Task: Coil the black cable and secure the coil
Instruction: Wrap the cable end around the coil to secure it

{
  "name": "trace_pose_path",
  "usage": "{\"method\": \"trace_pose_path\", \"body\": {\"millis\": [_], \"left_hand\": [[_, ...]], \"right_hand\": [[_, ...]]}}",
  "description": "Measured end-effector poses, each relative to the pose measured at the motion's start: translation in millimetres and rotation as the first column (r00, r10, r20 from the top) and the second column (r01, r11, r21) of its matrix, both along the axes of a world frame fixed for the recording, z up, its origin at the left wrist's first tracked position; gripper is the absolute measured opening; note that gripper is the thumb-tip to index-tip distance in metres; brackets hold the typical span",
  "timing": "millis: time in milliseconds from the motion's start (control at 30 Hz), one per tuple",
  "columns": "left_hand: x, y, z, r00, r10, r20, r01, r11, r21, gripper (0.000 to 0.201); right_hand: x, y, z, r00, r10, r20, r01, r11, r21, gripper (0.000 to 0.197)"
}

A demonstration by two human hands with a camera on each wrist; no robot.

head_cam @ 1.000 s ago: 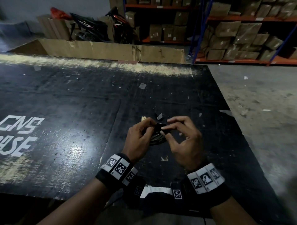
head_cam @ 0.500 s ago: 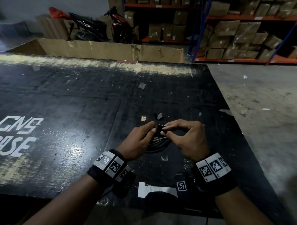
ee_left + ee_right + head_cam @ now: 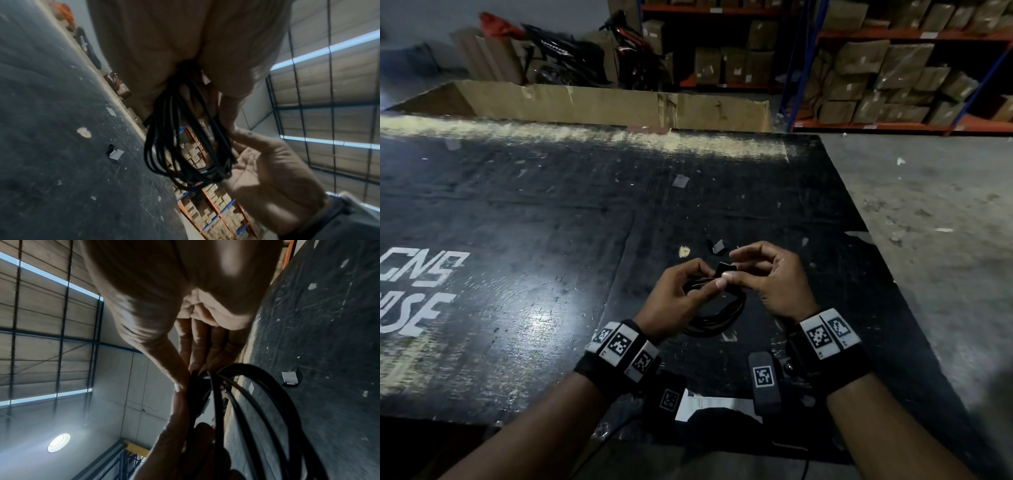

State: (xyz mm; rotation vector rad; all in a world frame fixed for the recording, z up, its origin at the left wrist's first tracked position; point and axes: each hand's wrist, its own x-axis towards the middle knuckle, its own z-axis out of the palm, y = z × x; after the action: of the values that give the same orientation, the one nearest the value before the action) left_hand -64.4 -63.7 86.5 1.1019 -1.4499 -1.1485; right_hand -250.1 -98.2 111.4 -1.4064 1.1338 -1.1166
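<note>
Centre of the head view, low: both hands meet over the black table (image 3: 524, 212), close together with fingertips nearly touching.
Left hand (image 3: 674, 301): fingers curled round the top of the black cable coil (image 3: 717, 317), thumb pressed toward the right hand.
Right hand (image 3: 774, 281): thumb and forefinger pinch a small black strap (image 3: 725, 269) at the top of the coil; the other fingers are curled loosely above it.
Coil: several loops gathered, hanging below and between the hands, above the table; whether it touches the surface cannot be told.
Left wrist view: loops (image 3: 185, 146) hang from the left palm, the right hand (image 3: 267, 170) just beside them.
Just above the hands: a small black-and-white scrap (image 3: 717, 246) lies on the table.
Upper right of the frame: shelves of cardboard boxes (image 3: 893, 68).
</note>
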Motion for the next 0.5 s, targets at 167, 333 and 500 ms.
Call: {"method": "trace_pose_path", "body": {"millis": [167,333,500], "left_hand": [[3.4,-2.6,2.2,1.0,-0.012,0.012,0.012,1.0,-0.001,0.016],[2.2,-5.6,7.0,0.998,-0.056,0.041,0.055,0.998,0.025,0.019],[-4.2,-5.7,7.6,0.981,0.104,-0.165,-0.106,0.994,0.002,0.02]], "right_hand": [[-2.6,-4.5,0.0,0.997,0.08,-0.023,-0.08,0.996,-0.028,0.011],[1.1,-7.2,-3.7,0.999,0.046,0.027,-0.044,0.997,-0.067,0.011],[4.6,-5.6,-9.5,0.978,0.061,0.198,-0.067,0.997,0.026,0.029]]}}
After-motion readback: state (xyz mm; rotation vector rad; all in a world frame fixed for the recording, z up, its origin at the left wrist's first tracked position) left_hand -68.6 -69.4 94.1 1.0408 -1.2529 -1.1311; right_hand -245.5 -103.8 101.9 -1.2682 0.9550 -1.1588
